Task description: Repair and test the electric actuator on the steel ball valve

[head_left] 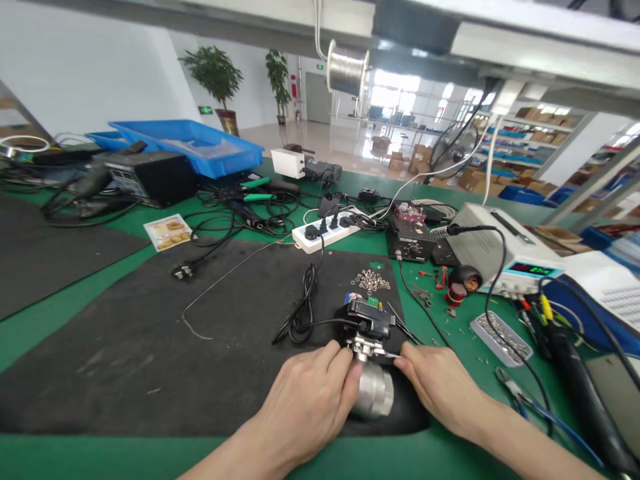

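Observation:
A silver metal valve body [374,392] lies on the black mat, with a black actuator housing [367,319] attached behind it. Blue and green parts show at the housing's far side, and a black cable runs out of it to the left. My left hand [315,393] is closed around the valve body's left side, its thumb pressed on the metal. My right hand [440,383] pinches the end of a slim metal wrench [391,355], whose other end reaches the bracket between valve and housing. My fingers hide most of the wrench.
Small nuts [371,281] lie piled behind the housing. A power strip [327,230] stands farther back. To the right are a white tray of screws [501,339], pliers [515,390] and a power supply [505,247]. Solder wire [220,283] trails across the mat [125,360].

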A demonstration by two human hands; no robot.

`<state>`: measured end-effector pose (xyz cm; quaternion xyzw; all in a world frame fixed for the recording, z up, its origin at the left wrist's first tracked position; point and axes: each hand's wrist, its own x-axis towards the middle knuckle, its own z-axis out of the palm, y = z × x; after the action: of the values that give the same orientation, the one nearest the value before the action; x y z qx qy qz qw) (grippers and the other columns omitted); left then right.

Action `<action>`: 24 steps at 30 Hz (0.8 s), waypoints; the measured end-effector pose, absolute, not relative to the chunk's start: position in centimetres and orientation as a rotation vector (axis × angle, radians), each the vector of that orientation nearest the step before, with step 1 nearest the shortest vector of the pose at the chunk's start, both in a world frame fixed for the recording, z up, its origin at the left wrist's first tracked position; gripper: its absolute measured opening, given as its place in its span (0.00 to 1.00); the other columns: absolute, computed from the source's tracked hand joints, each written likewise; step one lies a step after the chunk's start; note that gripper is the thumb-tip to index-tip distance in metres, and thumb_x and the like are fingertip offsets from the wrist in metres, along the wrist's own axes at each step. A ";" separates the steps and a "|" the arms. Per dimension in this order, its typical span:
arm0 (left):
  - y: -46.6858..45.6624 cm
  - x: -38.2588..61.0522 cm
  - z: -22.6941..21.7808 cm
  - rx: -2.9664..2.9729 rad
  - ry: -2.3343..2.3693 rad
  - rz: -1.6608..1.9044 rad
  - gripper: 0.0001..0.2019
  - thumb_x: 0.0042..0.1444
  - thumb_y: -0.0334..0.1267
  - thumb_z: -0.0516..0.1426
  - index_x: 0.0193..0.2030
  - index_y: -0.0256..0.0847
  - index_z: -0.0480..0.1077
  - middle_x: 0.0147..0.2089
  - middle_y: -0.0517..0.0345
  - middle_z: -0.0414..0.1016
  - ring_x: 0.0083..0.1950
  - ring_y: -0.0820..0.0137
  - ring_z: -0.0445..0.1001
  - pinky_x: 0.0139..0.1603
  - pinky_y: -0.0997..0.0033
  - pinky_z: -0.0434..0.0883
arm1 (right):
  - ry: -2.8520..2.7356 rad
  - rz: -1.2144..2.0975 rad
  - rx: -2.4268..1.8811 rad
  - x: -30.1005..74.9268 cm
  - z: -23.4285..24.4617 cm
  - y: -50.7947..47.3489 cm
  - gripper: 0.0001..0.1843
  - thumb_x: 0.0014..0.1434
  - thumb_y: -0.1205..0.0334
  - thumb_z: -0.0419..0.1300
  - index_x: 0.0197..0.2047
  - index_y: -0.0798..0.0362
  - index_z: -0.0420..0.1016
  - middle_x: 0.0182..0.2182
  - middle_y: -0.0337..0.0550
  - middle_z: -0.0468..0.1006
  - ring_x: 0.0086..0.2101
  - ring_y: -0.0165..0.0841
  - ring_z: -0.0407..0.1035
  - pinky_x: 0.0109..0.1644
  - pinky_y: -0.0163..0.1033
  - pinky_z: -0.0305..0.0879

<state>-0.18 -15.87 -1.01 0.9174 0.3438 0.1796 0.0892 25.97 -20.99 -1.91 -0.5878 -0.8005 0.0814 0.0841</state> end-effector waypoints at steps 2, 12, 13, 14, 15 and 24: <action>-16.2 -0.4 -0.8 2.695 1.067 0.521 0.12 0.74 0.40 0.44 0.46 0.44 0.68 0.39 0.56 0.72 0.38 0.59 0.75 0.37 0.56 0.73 | -2.431 0.234 -1.736 26.0 -0.2 -21.4 0.16 0.78 0.56 0.42 0.39 0.48 0.63 0.29 0.36 0.74 0.28 0.34 0.68 0.33 0.40 0.49; -16.3 -0.8 -0.5 2.541 0.972 0.520 0.32 0.53 0.69 0.62 0.47 0.41 0.67 0.43 0.55 0.74 0.43 0.58 0.77 0.41 0.60 0.72 | -2.702 -0.317 -1.616 25.4 5.3 -22.5 0.11 0.76 0.59 0.50 0.38 0.47 0.66 0.29 0.35 0.74 0.24 0.36 0.70 0.30 0.44 0.36; -16.2 -0.8 -0.5 2.549 0.953 0.523 0.35 0.49 0.71 0.63 0.47 0.40 0.67 0.43 0.55 0.74 0.43 0.58 0.77 0.41 0.61 0.72 | -2.722 -0.361 -1.601 25.0 5.7 -22.2 0.10 0.75 0.60 0.52 0.38 0.48 0.67 0.29 0.35 0.74 0.23 0.36 0.70 0.30 0.44 0.34; -16.1 -0.7 -0.5 2.564 0.937 0.523 0.37 0.46 0.72 0.64 0.46 0.40 0.67 0.43 0.55 0.74 0.42 0.58 0.77 0.40 0.61 0.72 | -2.736 -0.398 -1.591 24.6 6.2 -21.9 0.09 0.73 0.61 0.54 0.37 0.48 0.67 0.28 0.35 0.75 0.23 0.36 0.70 0.30 0.44 0.33; -15.9 -0.7 -0.5 2.586 0.923 0.520 0.38 0.44 0.73 0.65 0.45 0.40 0.67 0.42 0.55 0.74 0.41 0.57 0.77 0.39 0.61 0.72 | -2.749 -0.433 -1.583 24.3 6.6 -21.5 0.09 0.72 0.62 0.56 0.36 0.48 0.67 0.27 0.35 0.75 0.22 0.36 0.70 0.30 0.44 0.32; -15.7 -0.1 1.6 2.946 0.748 0.376 0.33 0.48 0.66 0.67 0.44 0.38 0.68 0.39 0.55 0.72 0.37 0.56 0.75 0.32 0.58 0.74 | -2.925 -0.575 -1.443 23.8 8.4 -19.3 0.12 0.63 0.64 0.66 0.33 0.47 0.65 0.20 0.36 0.74 0.18 0.39 0.69 0.27 0.46 0.28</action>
<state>-0.08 -15.66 1.58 0.9612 0.2439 0.1226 0.0393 23.79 -19.33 8.40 -0.4341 -0.8800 -0.1730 -0.0852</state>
